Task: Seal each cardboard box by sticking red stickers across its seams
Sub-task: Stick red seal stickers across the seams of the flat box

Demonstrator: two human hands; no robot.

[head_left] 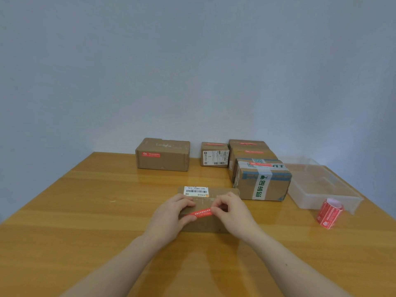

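A flat cardboard box (pixel 214 225) with a white barcode label lies on the table right in front of me. A red sticker (pixel 200 213) stretches across the box top, slightly tilted. My left hand (pixel 171 213) pinches the sticker's left end between thumb and fingers. My right hand (pixel 229 209) pinches its right end with curled fingers. Both hands cover much of the box top, so the seam under the sticker is hidden. A roll of red stickers (pixel 329 213) lies on the table to the right.
On the wooden table (pixel 85 211) a brown box (pixel 162 155) with a red sticker stands at the back. A small labelled box (pixel 215 154), stacked boxes (pixel 249 150) and a taped box (pixel 262 181) stand right of it. A clear plastic bin (pixel 321 185) sits far right.
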